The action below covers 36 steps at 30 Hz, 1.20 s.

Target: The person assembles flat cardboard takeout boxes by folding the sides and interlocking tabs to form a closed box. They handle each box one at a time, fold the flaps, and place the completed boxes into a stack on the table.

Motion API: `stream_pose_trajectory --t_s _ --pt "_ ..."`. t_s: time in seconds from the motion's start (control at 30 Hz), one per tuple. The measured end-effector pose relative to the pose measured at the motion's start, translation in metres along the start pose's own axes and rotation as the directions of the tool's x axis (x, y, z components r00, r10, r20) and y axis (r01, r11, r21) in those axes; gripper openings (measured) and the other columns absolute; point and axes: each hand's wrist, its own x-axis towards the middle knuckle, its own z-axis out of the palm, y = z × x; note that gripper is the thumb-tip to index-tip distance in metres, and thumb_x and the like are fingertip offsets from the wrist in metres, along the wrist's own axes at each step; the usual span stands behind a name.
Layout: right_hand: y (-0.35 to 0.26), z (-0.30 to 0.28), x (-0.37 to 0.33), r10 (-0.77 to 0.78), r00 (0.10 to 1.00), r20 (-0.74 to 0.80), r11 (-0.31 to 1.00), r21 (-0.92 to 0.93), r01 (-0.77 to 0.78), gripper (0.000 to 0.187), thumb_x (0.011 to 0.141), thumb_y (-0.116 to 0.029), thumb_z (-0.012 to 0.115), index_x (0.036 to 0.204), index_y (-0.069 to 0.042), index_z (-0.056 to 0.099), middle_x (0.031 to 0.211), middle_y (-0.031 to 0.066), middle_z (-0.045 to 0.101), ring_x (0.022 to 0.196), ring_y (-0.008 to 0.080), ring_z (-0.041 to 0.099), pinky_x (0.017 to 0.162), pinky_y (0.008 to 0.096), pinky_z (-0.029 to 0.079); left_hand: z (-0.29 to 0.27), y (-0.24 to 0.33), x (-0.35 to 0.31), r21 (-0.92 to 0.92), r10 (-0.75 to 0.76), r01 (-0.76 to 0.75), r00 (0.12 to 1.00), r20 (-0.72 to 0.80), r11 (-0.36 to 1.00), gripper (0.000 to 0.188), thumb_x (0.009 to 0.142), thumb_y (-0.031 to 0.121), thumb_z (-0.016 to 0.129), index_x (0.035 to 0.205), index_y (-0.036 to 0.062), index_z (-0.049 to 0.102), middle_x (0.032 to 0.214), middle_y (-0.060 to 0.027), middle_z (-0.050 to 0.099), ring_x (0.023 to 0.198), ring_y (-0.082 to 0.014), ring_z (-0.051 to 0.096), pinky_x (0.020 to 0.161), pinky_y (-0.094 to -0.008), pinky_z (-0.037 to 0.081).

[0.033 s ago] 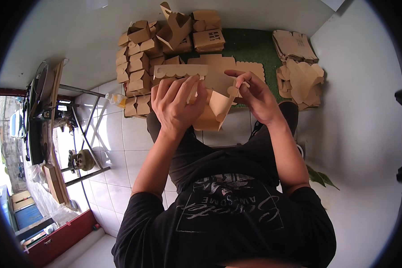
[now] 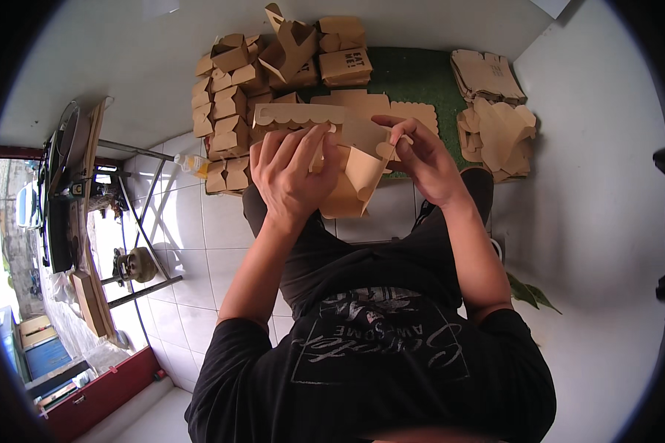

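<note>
A partly folded brown cardboard box (image 2: 363, 171) is held up above my lap, its walls bent at angles. My left hand (image 2: 292, 176) grips the box's left side, fingers bent over the edge below a scalloped flap (image 2: 299, 114); the fingertips are partly hidden. On the right side, my right hand (image 2: 426, 164) pinches a tab on the box's edge between thumb and fingers. Behind it, a flat cardboard piece with a scalloped edge (image 2: 420, 112) lies on the green mat (image 2: 414, 70).
Folded brown boxes (image 2: 231, 111) are piled at the far left of the mat. Stacks of flat cardboard blanks (image 2: 488, 76) lie at the far right. A bottle with yellow contents (image 2: 192, 164) is beside the pile. To the left stands a metal-framed table (image 2: 151, 192).
The scalloped flap has risen very slightly above my left hand. Both hands keep almost the same place on the box.
</note>
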Motion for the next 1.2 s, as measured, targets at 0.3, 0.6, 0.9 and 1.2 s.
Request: stream_pose_trajectory --t_s 0.3,0.6,0.9,1.2 --pt "0.003 0.008 0.0 -0.06 0.998 -0.024 0.995 -0.08 0.058 0.022 0.12 -0.026 0.069 0.127 -0.006 0.068 0.159 0.0144 0.059 0.146 0.026 0.064 0.118 0.0423 0.066 -0.007 0.01 0.0 -0.409 -0.471 0.877 0.48 0.74 0.251 0.042 0.111 0.032 0.084 0.125 -0.0072 0.083 0.104 -0.0106 0.088 0.097 -0.0132 0.083 0.09 -0.0288 0.064" --pt "0.001 0.008 -0.002 -0.133 0.989 -0.058 0.92 -0.379 0.102 0.018 0.116 -0.018 0.074 0.129 -0.007 0.069 0.139 0.0052 0.064 0.134 0.0191 0.068 0.111 0.0379 0.066 -0.001 -0.002 -0.01 -0.427 -0.379 0.904 0.382 0.843 -0.038 0.037 0.113 0.021 0.081 0.133 -0.0091 0.078 0.112 -0.0125 0.086 0.102 -0.0174 0.084 0.097 -0.0299 0.066" --pt "-0.014 0.002 0.001 -0.123 0.979 0.16 0.761 -0.618 0.197 0.019 0.105 -0.01 0.084 0.119 -0.007 0.071 0.124 0.0022 0.067 0.115 0.0165 0.066 0.102 0.0373 0.058 0.003 -0.01 -0.015 -0.343 -0.274 0.929 0.296 0.915 -0.142 0.035 0.111 0.016 0.082 0.134 -0.0085 0.075 0.118 -0.0115 0.085 0.105 -0.0163 0.081 0.1 -0.0317 0.065" --pt "-0.027 0.016 -0.004 -0.159 0.976 0.151 0.551 -0.806 0.214 0.023 0.1 -0.019 0.089 0.114 -0.006 0.078 0.108 0.0035 0.071 0.113 0.0259 0.062 0.101 0.0415 0.053 0.001 -0.008 -0.016 -0.329 -0.209 0.935 0.298 0.931 -0.132 0.034 0.109 0.014 0.084 0.134 -0.0074 0.075 0.12 -0.012 0.085 0.106 -0.0168 0.081 0.101 -0.0335 0.065"
